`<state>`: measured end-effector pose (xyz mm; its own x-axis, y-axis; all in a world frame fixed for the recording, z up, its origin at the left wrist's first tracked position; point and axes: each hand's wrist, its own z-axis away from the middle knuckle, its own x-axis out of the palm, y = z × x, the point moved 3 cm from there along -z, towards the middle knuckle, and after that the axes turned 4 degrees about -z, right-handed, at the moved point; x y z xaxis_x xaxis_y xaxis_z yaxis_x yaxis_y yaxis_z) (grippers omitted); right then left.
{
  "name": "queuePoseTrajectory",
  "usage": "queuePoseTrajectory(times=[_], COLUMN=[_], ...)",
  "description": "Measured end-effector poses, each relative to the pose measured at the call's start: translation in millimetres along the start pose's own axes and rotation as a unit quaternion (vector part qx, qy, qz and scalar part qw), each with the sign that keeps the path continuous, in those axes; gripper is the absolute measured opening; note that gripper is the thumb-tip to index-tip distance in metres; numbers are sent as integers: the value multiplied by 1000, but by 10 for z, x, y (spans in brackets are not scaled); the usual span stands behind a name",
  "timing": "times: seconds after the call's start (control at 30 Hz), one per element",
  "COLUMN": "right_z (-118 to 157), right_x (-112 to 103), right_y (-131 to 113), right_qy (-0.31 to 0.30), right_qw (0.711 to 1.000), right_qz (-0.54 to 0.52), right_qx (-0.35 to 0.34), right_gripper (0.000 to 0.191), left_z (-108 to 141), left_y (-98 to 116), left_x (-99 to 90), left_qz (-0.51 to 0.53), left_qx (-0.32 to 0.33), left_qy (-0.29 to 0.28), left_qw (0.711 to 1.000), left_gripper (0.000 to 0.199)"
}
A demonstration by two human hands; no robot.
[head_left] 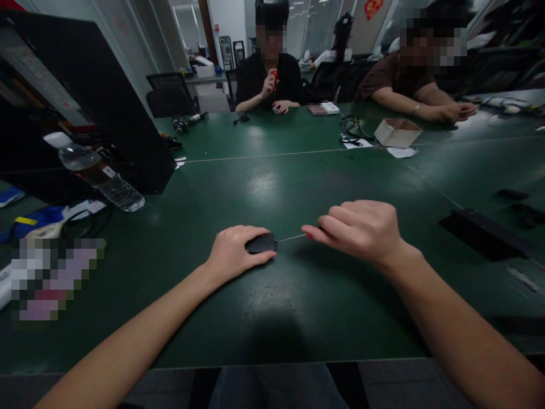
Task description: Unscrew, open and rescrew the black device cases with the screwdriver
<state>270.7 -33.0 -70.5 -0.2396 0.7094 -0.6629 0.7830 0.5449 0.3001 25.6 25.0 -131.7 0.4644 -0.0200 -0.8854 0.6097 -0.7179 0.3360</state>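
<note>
A small dark device [260, 243] lies on the green table [272, 301], with my left hand [238, 251] wrapped round its left end and sides. Just right of it, my right hand [360, 230] is closed in a fist above the table, wrapped round a screwdriver whose handle is mostly hidden by the fingers. The thin metal shaft [292, 238] runs left from the fist, and its tip meets the right end of the dark device.
A plastic bottle [100, 176] leans by a black cabinet [123, 108] at the left. Across the table sit two people, one holding a red screwdriver [275, 79]. A small box [397, 133] stands at the back right, a black adapter [485, 233] nearer.
</note>
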Motion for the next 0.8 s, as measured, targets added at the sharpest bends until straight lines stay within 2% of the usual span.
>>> queuePoseTrajectory(times=[0.17, 0.3, 0.4, 0.5, 0.57, 0.67, 0.73, 0.8], right_z=[-51, -238, -462, -638, -660, -482, -263, -48], right_x=[-32, -78, -141, -160, -94, 133, 336, 530], right_y=[-37, -56, -131, -168, -102, 81, 133, 79], right_qy=[-24, -33, -88, -135, -164, -228, -291, -355], right_qw=[1000, 999, 992, 986, 985, 965, 931, 884], right_qz=[2, -6, -51, -69, -52, -6, -35, -128], right_qx=[14, -41, -72, -63, -11, 132, 219, 275], right_gripper=[53, 55, 56, 55, 57, 68, 72, 69], left_z=[-4, 0, -3, -8, -8, -3, -3, -7], left_y=[-10, -15, -13, -10, -13, -22, -23, -14], left_x=[-1, 14, 21, 19, 7, -5, 0, 9], left_qz=[2, -1, -10, -15, -20, -19, -14, -10], left_qx=[6, 8, 3, 0, 1, 0, -2, -1], left_qy=[9, 21, 24, 15, 20, 27, 23, 18], left_qw=[1000, 1000, 1000, 1000, 1000, 999, 1000, 1000], left_gripper=[43, 42, 42, 38, 40, 44, 44, 45])
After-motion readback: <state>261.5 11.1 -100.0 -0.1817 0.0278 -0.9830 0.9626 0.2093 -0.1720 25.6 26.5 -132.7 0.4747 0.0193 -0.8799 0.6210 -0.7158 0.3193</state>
